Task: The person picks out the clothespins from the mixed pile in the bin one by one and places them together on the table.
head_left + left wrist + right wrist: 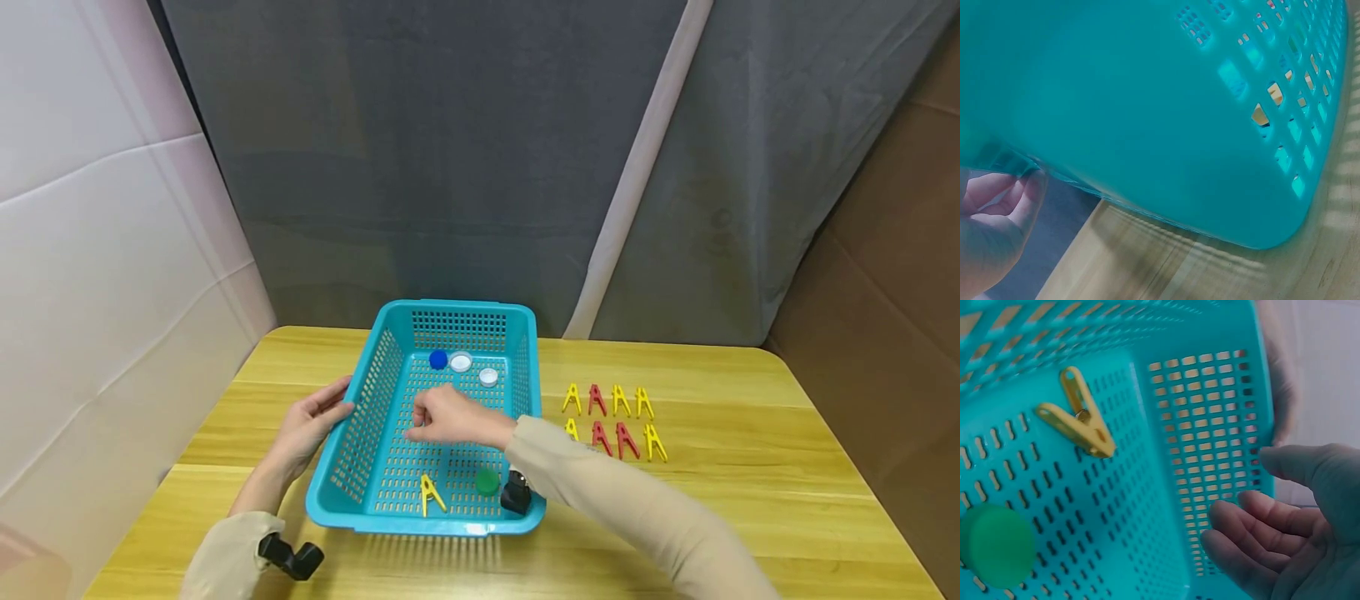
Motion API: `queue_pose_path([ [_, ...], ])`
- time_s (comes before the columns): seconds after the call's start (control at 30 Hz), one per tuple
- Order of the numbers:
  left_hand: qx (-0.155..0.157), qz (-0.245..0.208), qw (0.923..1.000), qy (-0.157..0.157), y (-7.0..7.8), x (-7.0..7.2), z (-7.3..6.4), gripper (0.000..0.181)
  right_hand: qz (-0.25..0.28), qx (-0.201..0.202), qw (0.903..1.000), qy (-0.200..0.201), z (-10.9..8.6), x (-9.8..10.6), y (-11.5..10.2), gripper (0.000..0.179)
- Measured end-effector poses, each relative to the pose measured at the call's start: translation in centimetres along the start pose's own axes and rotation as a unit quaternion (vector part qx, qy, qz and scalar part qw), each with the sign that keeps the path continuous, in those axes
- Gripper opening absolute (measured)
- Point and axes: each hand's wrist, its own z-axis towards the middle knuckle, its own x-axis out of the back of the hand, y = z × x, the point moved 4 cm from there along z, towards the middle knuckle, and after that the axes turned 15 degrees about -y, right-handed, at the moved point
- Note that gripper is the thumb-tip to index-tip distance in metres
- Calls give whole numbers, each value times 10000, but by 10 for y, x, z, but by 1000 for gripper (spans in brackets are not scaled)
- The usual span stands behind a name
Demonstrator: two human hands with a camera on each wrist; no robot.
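A turquoise plastic basket (423, 527) with slotted walls stands on the table. My left hand (300, 429) grips its left rim, thumb on the edge. Over the basket's middle hangs my right hand (453, 414); the right wrist view shows its fingers (1241, 550) loosely bent and the thumb apart, with nothing between them. Inside, at the near end, lie a yellow clothespin (429, 493) and a green bottle cap (487, 481). Farther back are a blue bottle cap (438, 359) and two white caps, one larger (461, 362) and one smaller (488, 377).
Right of the basket, several yellow and red clothespins (626, 442) lie in two rows on the wooden table (735, 475). My right forearm partly covers the nearer row. A grey curtain (450, 167) hangs behind the table, and a white sheet (112, 250) is at the left.
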Motion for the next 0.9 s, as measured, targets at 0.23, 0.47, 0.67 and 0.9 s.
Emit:
queue_pose_path([
  [0.23,13,6,10000,-1,0,0,-1,55,-470,-362,9959,-690,14,-25,8,23],
  [0.47,31,-4,10000,-12,1,-2,-1,55,-607,-656,9892,-1162,18,-39,11,32],
  [0.67,33,4,10000,-23,2,-1,-2,55,-965,-678,9801,-1594,21,-46,10,31],
  [0.9,47,12,10000,-14,1,0,-1,55,-1324,-542,9723,-1850,24,-53,7,28],
])
